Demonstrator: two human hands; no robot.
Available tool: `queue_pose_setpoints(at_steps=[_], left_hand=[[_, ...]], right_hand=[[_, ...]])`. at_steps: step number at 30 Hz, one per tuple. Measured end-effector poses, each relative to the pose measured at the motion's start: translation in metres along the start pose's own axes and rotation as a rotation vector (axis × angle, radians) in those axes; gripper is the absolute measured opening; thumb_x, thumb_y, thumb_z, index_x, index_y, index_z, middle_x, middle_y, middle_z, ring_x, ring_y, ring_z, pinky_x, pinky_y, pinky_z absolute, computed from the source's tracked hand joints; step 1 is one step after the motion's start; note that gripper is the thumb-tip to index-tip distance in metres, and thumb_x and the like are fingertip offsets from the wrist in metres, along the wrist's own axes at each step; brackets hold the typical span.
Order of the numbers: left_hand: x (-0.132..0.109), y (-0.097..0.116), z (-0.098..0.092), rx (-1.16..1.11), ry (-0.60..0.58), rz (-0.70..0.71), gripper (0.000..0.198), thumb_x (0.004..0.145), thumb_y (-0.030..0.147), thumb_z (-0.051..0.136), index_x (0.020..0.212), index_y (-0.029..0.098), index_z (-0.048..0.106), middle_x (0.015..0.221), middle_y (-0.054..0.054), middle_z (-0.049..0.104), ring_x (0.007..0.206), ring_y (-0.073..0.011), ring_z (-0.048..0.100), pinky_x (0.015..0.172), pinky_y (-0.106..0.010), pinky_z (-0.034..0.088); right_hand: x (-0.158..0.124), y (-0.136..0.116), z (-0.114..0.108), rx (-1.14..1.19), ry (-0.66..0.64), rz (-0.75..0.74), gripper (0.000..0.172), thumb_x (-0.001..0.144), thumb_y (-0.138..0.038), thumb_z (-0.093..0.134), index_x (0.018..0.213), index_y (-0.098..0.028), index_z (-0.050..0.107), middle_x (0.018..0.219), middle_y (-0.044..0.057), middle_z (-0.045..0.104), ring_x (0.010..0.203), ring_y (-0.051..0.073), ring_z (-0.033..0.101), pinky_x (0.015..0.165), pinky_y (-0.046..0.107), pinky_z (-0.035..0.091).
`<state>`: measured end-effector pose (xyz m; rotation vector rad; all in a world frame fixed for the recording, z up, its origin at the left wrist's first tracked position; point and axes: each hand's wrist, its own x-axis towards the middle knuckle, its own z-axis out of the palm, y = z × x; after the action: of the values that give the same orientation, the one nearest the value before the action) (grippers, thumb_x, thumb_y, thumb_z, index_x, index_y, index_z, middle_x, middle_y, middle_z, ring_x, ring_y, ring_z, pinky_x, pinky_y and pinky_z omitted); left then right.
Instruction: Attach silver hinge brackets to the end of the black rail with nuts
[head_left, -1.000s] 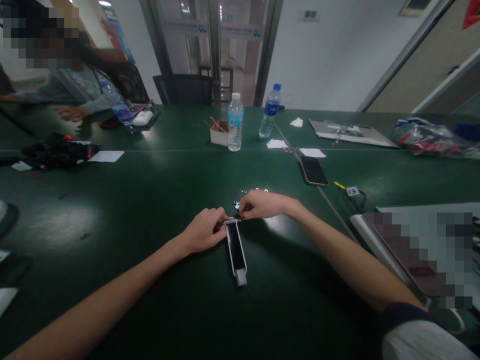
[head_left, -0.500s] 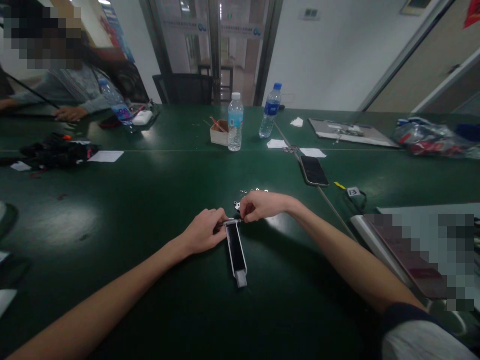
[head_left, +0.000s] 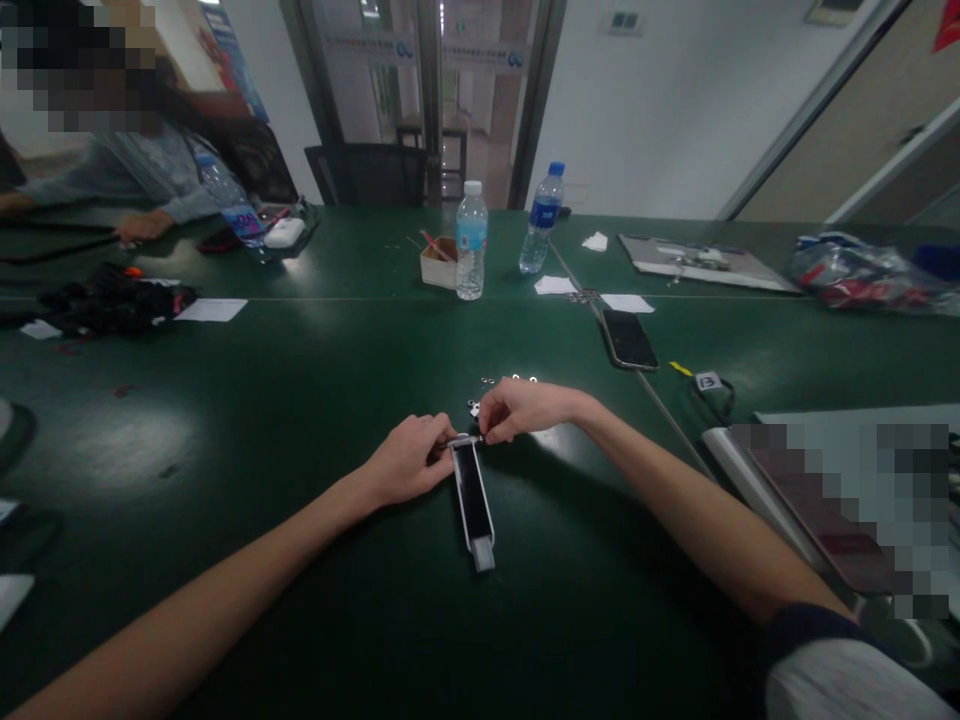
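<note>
A narrow frame with pale metal edges and a dark middle (head_left: 471,492) lies on the green table, with a light grey block at its near end. A thin metal rod (head_left: 466,440) crosses its far end. My left hand (head_left: 409,460) is closed at the left end of that rod, thumb and fingers pressed together. At the rod's right end my right hand (head_left: 510,408) makes a pinch; what lies between its fingertips is too small to make out. Several small rings and metal pieces (head_left: 474,409) lie just beyond my right hand, partly covered by it.
Farther back stand a bottle with a white cap (head_left: 471,245), a blue-capped bottle (head_left: 540,222) and a small box (head_left: 437,264). A phone (head_left: 628,338) lies at right, near a cable with a tag (head_left: 708,382). Across the table at left sits another person (head_left: 142,175).
My hands keep their places at the two ends of the rod, with hardly any visible movement. The other person's hand at the far left has shifted slightly.
</note>
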<state>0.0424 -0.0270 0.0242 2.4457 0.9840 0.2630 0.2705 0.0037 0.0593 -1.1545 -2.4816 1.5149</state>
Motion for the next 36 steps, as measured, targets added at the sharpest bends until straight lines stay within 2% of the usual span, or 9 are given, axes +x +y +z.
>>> queue_pose_setpoints(at_steps=[9,14,24,32,36], left_hand=[[0.000,-0.004,0.003,0.015,0.016,0.007,0.019,0.088,0.032,0.047,0.092,0.016,0.057,0.082,-0.004,0.060,0.071,-0.0184,0.052,0.073,-0.034,0.043],[0.000,-0.005,0.004,0.014,0.002,-0.002,0.019,0.089,0.032,0.047,0.094,0.016,0.057,0.083,-0.004,0.060,0.072,-0.0179,0.053,0.072,-0.033,0.043],[0.000,-0.003,0.002,-0.003,-0.009,-0.011,0.020,0.090,0.033,0.048,0.094,0.016,0.057,0.085,-0.004,0.059,0.072,-0.0181,0.052,0.072,-0.033,0.043],[0.000,-0.001,0.000,0.015,-0.021,-0.034,0.019,0.089,0.032,0.047,0.095,0.016,0.057,0.085,-0.004,0.060,0.074,-0.0185,0.052,0.071,-0.033,0.043],[0.000,-0.001,0.001,0.018,-0.015,-0.031,0.019,0.088,0.032,0.048,0.094,0.016,0.056,0.085,-0.005,0.060,0.074,-0.0184,0.053,0.072,-0.033,0.043]], right_hand=[[0.003,0.003,0.001,-0.052,0.024,-0.020,0.017,0.077,-0.019,0.066,0.092,-0.012,0.064,0.082,0.003,0.067,0.073,0.013,0.063,0.065,0.025,0.048],[0.001,-0.002,0.002,-0.181,0.033,0.014,0.020,0.078,-0.022,0.067,0.096,-0.012,0.066,0.087,0.005,0.069,0.077,0.015,0.064,0.066,0.025,0.047],[0.000,-0.006,0.004,-0.290,0.027,0.015,0.021,0.084,-0.028,0.063,0.097,-0.013,0.067,0.084,0.003,0.068,0.072,0.013,0.061,0.063,0.024,0.044],[0.000,-0.007,0.004,-0.306,0.030,0.024,0.020,0.084,-0.028,0.063,0.097,-0.014,0.067,0.085,0.003,0.067,0.073,0.013,0.060,0.064,0.024,0.043],[-0.001,-0.009,0.004,-0.285,0.042,0.042,0.024,0.081,-0.027,0.066,0.101,-0.013,0.065,0.087,0.004,0.068,0.075,0.014,0.062,0.064,0.024,0.043]])
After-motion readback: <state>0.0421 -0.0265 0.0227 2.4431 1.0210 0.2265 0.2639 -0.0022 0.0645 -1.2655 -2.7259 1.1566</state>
